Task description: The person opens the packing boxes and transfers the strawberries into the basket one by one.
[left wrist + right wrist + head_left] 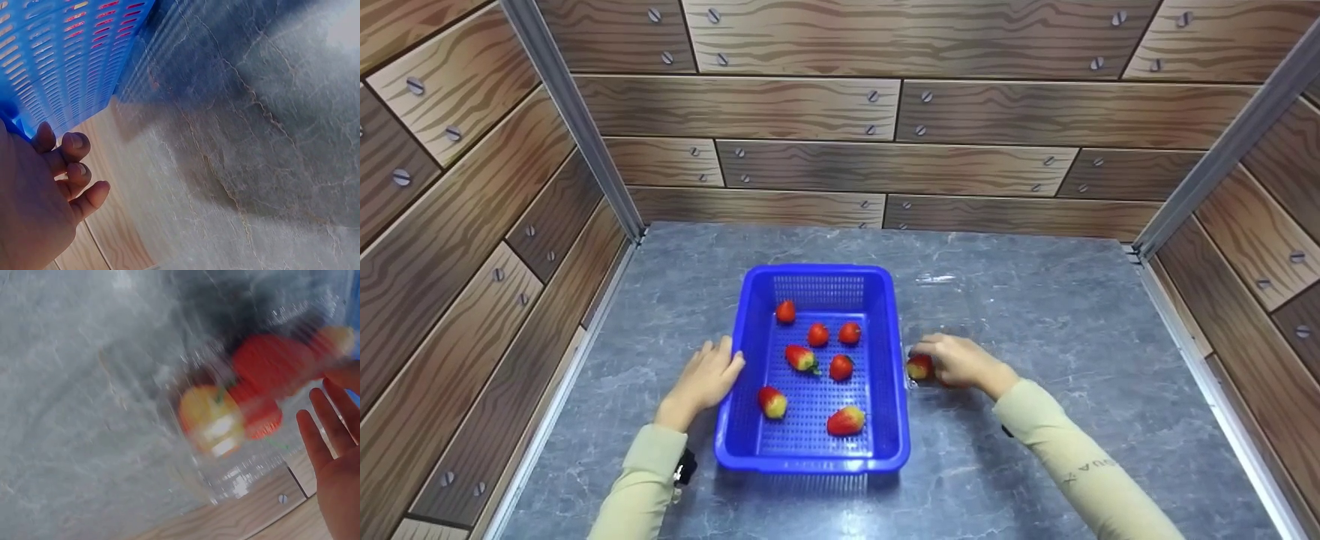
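Brown wood-patterned panels (885, 109) wall in a grey marbled tabletop (1057, 315). Left of its middle sits a rectangular blue basket (811, 466) with perforated sides and floor. It looks like light, slightly springy plastic, best held by its rolled rim. Just beside its right side lies a clear plastic container (241, 486), hard to make out from above; it looks thin and slick, and would probably flex or slide if pushed.

A person's left hand (703, 379) grips the basket's left rim, thumb at the edge and the other fingers loosely bent outside the wall. The right hand (960, 361) reaches down to the container. Its wrist view shows three fingers spread with nothing between them; whether thumb and forefinger pinch a berry, I cannot tell.

Smallest are the strawberries (841, 367), red, some partly yellow. Seven lie scattered on the basket's floor; several more, blurred, sit in the container. They are probably light. Real ones would bruise easily; imitations would be firmer and smoother. Fingertips lightly round the broad middle seem the surest hold, with any green stem a weak place to pull.
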`<state>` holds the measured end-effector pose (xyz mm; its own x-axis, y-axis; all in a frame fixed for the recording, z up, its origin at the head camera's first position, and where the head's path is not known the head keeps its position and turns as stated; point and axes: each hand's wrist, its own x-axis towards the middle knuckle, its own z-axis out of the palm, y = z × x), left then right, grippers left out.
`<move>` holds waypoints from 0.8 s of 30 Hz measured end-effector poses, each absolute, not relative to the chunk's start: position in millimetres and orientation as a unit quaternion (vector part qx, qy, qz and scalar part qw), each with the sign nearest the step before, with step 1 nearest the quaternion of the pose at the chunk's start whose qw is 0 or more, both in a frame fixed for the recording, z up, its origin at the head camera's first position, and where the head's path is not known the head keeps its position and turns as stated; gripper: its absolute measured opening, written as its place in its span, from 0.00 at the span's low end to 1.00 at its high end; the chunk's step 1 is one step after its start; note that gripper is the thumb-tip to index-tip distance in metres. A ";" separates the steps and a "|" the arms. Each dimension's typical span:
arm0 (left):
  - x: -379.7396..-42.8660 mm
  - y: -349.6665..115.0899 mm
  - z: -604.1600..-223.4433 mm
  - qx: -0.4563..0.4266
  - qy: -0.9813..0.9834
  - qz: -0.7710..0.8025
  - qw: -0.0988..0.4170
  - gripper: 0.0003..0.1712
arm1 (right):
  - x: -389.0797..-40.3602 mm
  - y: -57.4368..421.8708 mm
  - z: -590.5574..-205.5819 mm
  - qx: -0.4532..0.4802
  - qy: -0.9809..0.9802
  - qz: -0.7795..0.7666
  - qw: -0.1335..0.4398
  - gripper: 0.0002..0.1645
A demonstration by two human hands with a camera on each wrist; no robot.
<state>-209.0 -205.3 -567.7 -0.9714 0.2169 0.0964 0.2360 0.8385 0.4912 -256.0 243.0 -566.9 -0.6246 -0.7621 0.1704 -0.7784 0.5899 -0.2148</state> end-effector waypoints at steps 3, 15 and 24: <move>-210.4 -206.2 -566.5 -0.117 -0.958 -0.262 0.017 0.16 | -256.3 244.2 -573.3 0.427 -0.893 0.138 0.027 0.29; -210.6 -206.0 -566.3 -0.118 -0.955 -0.270 0.014 0.16 | -258.4 251.7 -586.5 0.399 -0.903 0.157 0.026 0.24; -209.1 -206.3 -570.1 -0.118 -0.957 -0.265 0.024 0.13 | -256.9 256.1 -577.1 0.394 -0.904 0.161 0.045 0.25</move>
